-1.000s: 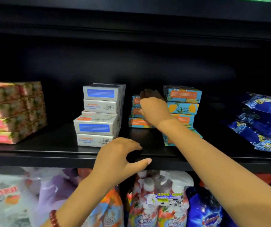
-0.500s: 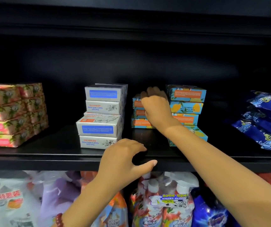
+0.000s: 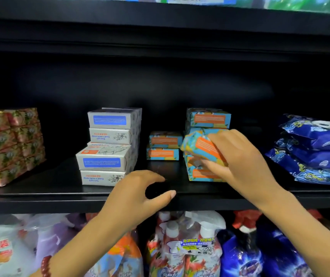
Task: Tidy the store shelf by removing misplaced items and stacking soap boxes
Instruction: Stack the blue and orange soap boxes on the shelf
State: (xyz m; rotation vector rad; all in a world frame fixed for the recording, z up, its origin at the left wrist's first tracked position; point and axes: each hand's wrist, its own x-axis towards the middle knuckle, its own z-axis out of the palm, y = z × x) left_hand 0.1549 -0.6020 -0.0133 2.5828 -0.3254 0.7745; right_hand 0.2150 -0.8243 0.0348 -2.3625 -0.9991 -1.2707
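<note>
Head view: your right hand (image 3: 238, 156) clamps a blue-and-orange soap box (image 3: 202, 148), tilted in front of the right-hand stack (image 3: 208, 118). Your left hand (image 3: 138, 194) hovers empty, fingers curled apart, over the shelf edge (image 3: 40, 202). A shorter matching stack (image 3: 164, 145) sits just left; white boxes (image 3: 108, 146) beyond.
</note>
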